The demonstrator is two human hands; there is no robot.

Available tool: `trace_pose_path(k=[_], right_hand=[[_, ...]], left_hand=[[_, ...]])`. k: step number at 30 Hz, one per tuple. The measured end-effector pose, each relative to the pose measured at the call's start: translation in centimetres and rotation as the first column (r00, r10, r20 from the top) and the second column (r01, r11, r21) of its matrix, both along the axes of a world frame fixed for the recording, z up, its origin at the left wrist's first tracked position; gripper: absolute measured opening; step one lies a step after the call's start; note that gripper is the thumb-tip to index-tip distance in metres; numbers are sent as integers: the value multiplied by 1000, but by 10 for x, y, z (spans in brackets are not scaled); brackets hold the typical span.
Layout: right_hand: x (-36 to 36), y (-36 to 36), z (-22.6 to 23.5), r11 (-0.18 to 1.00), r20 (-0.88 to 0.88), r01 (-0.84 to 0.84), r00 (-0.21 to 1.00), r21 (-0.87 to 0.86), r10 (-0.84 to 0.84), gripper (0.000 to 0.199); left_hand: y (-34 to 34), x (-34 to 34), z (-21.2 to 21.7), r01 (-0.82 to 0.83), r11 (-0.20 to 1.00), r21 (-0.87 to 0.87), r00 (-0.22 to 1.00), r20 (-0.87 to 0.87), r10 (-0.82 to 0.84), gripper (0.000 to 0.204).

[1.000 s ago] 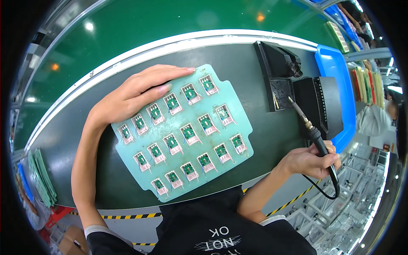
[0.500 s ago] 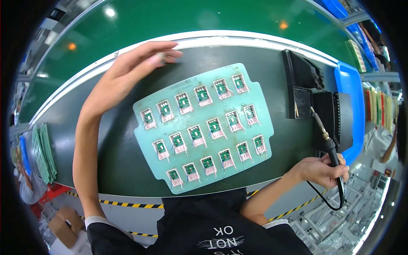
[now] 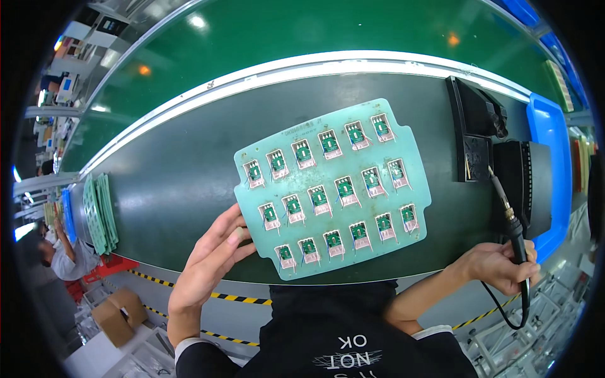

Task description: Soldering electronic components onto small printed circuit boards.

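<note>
A pale green tray [image 3: 287, 145] lies on the dark bench, bearing several small green circuit boards [image 3: 329, 144] in white housings with thin wires, set in three rows. Beside the tray's left edge is my left hand [image 3: 205, 264], its fingers stretched out and the tips meeting that edge. The hand is open and grips nothing that I can see. To the right of the tray, my right hand [image 3: 498, 268] is closed around the handle of a soldering iron [image 3: 512, 220]. The iron points up and away, its tip close to the black soldering stand.
The black soldering stand [image 3: 472, 113] sits at the right, beside a black box [image 3: 513, 183] and a blue bin [image 3: 558, 164]. Stacked green trays [image 3: 101, 214] stand at the bench's left end. A white rail [image 3: 302, 66] runs along the far side. A co-worker [image 3: 69, 255] is far left.
My left hand has come down from beyond the tray's far left corner to its near left edge. The whole view has shifted, while my right hand still holds the soldering iron.
</note>
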State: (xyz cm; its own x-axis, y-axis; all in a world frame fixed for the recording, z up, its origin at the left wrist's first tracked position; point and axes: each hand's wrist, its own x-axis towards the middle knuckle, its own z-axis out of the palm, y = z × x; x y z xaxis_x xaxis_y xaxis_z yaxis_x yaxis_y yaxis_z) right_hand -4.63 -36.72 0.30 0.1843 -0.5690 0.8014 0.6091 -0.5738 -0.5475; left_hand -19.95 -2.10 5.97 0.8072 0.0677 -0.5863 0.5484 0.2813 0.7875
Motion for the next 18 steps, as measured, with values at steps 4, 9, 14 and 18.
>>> trace_pose_path(k=[4, 9, 14, 18], right_hand=[[0, -1, 4, 999, 20, -9, 1000, 37, 9, 32], [0, 1, -3, 997, 14, -36, 999, 66, 36, 30], [0, 1, 1, 1000, 1, -3, 1000, 29, 3, 30], [0, 8, 5, 999, 2, 1, 1000, 45, -1, 31]], left_hand=[[-3, 7, -2, 16, 997, 71, 999, -40, -13, 45], [7, 14, -4, 80, 992, 97, 995, -60, -75, 42], [9, 22, -2, 122, 989, 81, 990, -82, -115, 40], [16, 22, -6, 133, 991, 17, 991, -37, -132, 41]])
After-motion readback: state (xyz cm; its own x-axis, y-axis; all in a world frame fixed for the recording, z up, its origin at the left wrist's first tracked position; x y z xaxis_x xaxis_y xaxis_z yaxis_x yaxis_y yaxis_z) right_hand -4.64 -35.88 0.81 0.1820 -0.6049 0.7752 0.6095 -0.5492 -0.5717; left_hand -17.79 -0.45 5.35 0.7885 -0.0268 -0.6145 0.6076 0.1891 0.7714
